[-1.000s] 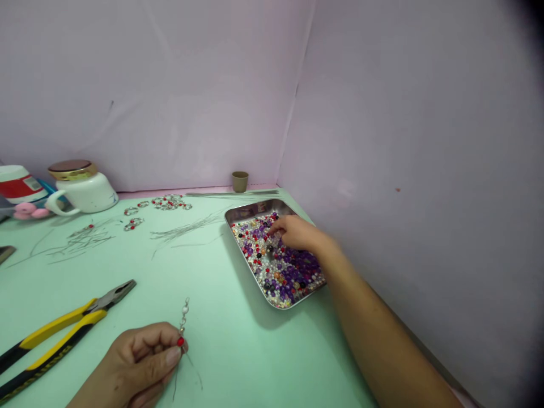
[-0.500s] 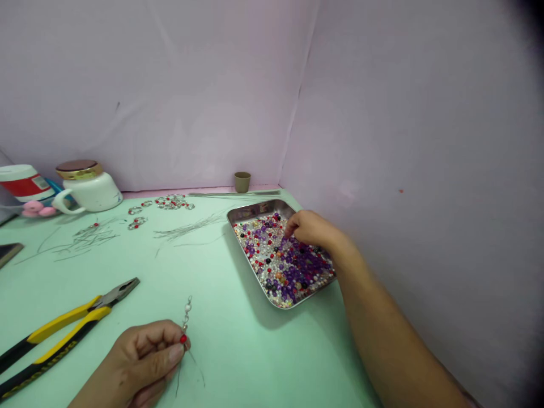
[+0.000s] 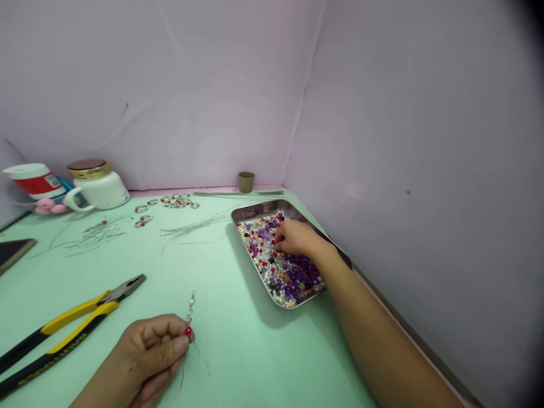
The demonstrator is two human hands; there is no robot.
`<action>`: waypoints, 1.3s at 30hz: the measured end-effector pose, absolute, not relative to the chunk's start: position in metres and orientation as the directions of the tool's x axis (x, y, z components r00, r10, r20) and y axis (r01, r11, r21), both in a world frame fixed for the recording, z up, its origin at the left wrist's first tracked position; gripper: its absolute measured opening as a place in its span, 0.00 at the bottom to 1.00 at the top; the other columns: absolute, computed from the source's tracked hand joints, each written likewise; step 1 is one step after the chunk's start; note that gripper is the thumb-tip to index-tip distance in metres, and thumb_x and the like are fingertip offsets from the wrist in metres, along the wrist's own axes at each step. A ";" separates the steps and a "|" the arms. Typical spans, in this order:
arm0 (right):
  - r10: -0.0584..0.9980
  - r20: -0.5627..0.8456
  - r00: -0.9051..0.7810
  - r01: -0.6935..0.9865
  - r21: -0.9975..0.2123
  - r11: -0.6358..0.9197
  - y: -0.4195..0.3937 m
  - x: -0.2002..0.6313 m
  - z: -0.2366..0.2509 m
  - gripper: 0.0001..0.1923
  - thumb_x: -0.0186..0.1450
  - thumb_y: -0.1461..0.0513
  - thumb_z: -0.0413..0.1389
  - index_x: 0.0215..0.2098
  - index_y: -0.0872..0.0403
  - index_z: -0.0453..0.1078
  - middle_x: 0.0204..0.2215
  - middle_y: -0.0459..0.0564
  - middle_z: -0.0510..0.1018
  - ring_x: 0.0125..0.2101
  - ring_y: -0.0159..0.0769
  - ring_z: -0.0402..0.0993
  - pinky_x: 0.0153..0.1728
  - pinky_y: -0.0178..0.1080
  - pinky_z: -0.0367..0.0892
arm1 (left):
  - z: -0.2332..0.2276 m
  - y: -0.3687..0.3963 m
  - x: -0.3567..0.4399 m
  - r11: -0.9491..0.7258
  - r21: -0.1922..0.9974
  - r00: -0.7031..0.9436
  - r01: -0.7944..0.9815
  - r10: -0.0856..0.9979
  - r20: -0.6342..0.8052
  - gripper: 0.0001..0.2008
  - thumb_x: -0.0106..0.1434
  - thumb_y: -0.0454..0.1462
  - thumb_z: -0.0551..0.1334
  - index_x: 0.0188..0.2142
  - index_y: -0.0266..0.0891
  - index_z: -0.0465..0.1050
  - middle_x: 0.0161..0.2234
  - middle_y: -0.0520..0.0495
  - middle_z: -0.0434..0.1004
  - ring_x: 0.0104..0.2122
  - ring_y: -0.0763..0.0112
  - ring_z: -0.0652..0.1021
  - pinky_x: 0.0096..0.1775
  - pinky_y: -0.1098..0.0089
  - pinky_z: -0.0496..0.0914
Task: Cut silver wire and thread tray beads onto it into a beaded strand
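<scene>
Between the thumb and fingers of my left hand (image 3: 159,357) is a strand of beads on thin wire (image 3: 191,309). A red bead (image 3: 188,331) shows at the fingertips, clear and white beads rise above it, and two loose wire ends hang below. My right hand (image 3: 293,238) reaches into a metal tray (image 3: 249,211) of mixed beads (image 3: 297,272), mostly purple, white and red. Its thumb and forefinger are pinched together down at the beads; whether a bead is between them I cannot make out.
Pliers (image 3: 85,323) with yellow and black handles lie left of my left hand. Further back are cut wires (image 3: 193,226), finished beaded rings (image 3: 176,200), a lidded white mug (image 3: 100,187) and a small olive cup (image 3: 246,182). A wall stands close along the right.
My right hand has moved slightly left and lower within the tray, its fingers now pinched closer. The left hand keeps its hold on the beaded wire. The view has shifted a little.
</scene>
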State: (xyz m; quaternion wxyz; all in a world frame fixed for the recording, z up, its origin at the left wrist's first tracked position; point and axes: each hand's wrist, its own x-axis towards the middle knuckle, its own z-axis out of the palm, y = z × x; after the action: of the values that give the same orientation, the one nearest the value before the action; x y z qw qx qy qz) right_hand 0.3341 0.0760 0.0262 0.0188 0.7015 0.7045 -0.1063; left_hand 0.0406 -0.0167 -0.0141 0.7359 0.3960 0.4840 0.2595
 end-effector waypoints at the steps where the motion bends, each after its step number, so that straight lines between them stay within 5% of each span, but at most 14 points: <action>1: 0.984 -0.177 -0.013 0.994 -0.111 -0.007 0.076 0.334 0.026 0.08 0.50 0.60 0.57 0.28 0.50 0.75 0.29 0.49 0.78 0.31 0.37 0.72 0.26 0.32 0.59 | -0.013 -0.017 0.041 0.548 0.837 0.393 -0.001 0.770 -0.503 0.13 0.47 0.43 0.66 0.21 0.35 0.69 0.12 0.57 0.63 0.08 0.90 0.50 0.10 0.83 0.45; 15: 0.966 -0.258 -0.013 0.990 -0.136 -0.023 0.085 0.343 0.012 0.16 0.44 0.68 0.56 0.30 0.49 0.75 0.30 0.47 0.78 0.31 0.37 0.73 0.25 0.32 0.59 | -0.009 -0.019 0.041 0.485 0.870 0.428 -0.092 0.808 -0.405 0.07 0.51 0.36 0.62 0.23 0.35 0.67 0.14 0.55 0.66 0.08 0.87 0.55 0.10 0.80 0.49; 28: 0.968 -0.249 -0.032 0.989 -0.145 -0.005 0.074 0.340 0.024 0.09 0.51 0.63 0.53 0.27 0.53 0.75 0.24 0.49 0.78 0.26 0.34 0.72 0.23 0.31 0.58 | -0.011 -0.020 0.043 0.470 0.882 0.378 -0.044 0.825 -0.420 0.08 0.53 0.37 0.62 0.22 0.35 0.66 0.13 0.56 0.64 0.08 0.89 0.52 0.10 0.81 0.47; 34: 0.973 -0.231 0.032 0.992 -0.109 -0.059 0.071 0.342 0.026 0.08 0.44 0.63 0.59 0.25 0.52 0.75 0.26 0.48 0.79 0.27 0.35 0.72 0.22 0.31 0.57 | -0.019 -0.018 0.042 0.509 0.859 0.406 -0.052 0.797 -0.447 0.11 0.50 0.41 0.64 0.21 0.36 0.67 0.10 0.59 0.59 0.08 0.89 0.49 0.10 0.82 0.45; 39: 0.985 -0.170 -0.011 0.991 -0.136 -0.012 0.070 0.340 0.028 0.11 0.47 0.65 0.56 0.29 0.49 0.75 0.29 0.45 0.79 0.29 0.33 0.73 0.25 0.30 0.59 | -0.019 -0.018 0.043 0.515 0.856 0.388 -0.056 0.801 -0.456 0.13 0.48 0.44 0.65 0.20 0.35 0.68 0.11 0.57 0.62 0.07 0.91 0.50 0.10 0.83 0.44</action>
State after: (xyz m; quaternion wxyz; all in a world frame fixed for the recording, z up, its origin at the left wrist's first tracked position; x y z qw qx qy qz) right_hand 0.3400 0.0704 0.0276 0.0119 0.7029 0.7027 -0.1090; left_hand 0.0432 -0.0181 -0.0186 0.7326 0.3964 0.4698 0.2925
